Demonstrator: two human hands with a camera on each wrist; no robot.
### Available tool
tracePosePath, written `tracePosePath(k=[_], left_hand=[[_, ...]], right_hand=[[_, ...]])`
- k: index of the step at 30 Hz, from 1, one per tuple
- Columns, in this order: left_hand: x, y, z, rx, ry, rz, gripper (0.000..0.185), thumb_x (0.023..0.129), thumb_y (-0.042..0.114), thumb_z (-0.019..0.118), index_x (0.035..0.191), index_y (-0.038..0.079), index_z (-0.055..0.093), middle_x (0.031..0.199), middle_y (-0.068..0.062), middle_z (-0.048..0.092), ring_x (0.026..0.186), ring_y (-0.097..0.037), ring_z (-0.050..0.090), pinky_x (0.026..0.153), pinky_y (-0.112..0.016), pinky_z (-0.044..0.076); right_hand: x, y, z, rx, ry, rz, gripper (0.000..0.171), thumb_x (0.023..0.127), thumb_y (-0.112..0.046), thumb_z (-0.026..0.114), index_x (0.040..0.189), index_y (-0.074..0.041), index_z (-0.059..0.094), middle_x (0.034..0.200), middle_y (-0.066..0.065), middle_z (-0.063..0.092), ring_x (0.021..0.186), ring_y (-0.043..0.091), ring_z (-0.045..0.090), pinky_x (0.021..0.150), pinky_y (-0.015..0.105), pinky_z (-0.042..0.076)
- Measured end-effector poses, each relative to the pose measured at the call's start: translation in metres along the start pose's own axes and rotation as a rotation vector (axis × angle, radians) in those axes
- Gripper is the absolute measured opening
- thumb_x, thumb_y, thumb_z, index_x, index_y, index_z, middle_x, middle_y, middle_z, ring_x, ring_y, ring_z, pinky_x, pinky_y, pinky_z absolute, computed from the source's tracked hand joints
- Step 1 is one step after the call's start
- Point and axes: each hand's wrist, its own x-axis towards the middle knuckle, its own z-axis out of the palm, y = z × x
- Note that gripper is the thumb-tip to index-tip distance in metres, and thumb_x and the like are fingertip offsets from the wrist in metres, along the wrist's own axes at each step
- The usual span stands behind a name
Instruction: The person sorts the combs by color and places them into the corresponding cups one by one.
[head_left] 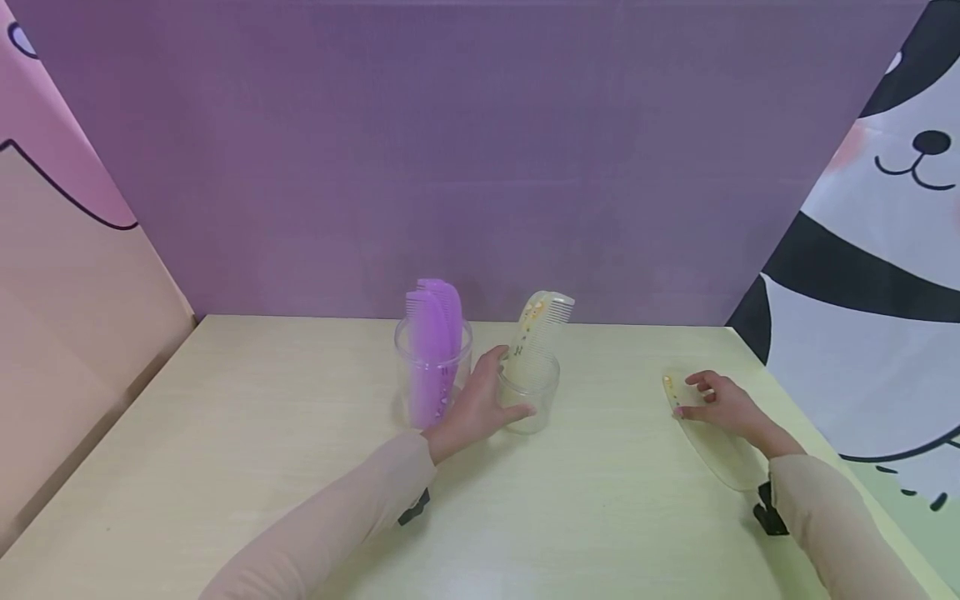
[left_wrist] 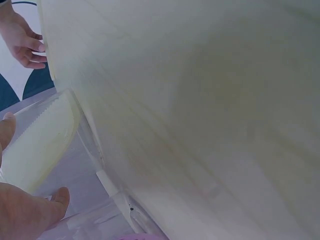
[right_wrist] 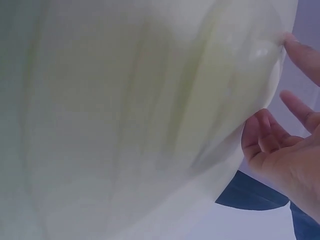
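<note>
My left hand (head_left: 476, 406) is curved round a clear cup (head_left: 542, 404), thumb across its front and fingers at its left side. A pale yellow comb (head_left: 534, 329) with printed decoration leans upright in that cup; in the left wrist view the comb (left_wrist: 45, 137) shows through the clear wall. At the right, my right hand (head_left: 726, 406) is over a see-through pale piece with a curved outline (head_left: 716, 477). The thumb tip is at a narrow yellow-patterned strip (head_left: 670, 387), with the fingers loosely bent and spread apart from it.
Left of my left hand stands another clear cup (head_left: 402, 354) holding several purple combs (head_left: 435, 333). A purple wall (head_left: 480, 167) rises behind the pale tabletop (head_left: 247, 433). Side panels (head_left: 885, 267) carry cartoon figures.
</note>
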Motion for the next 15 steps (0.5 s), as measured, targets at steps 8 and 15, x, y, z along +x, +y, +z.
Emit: tracePosePath(k=[8,15], left_hand=[[-0.0002,-0.0005,0.0,-0.004,0.003,0.012,0.091,0.073,0.028,0.076,0.142,0.008,0.02,0.141,-0.012,0.034,0.128,-0.026,0.039,0.106,-0.04,0.036],[0.0002,-0.0013,0.0005,-0.016,0.007,0.017,0.091,0.073,0.027,0.076,0.142,0.008,0.021,0.141,-0.011,0.034,0.128,-0.026,0.039,0.107,-0.04,0.036]], right_hand=[[0.0001,-0.0045,-0.0012,0.036,-0.02,0.012,0.071,0.079,-0.037,0.069,0.125,0.006,0.036,0.124,0.036,0.037,0.108,0.05,0.041,0.089,0.058,0.042],[-0.0003,-0.0076,-0.0012,0.048,-0.014,0.02,0.072,0.078,-0.035,0.07,0.126,0.006,0.035,0.124,0.037,0.035,0.109,0.05,0.039,0.09,0.06,0.039]])
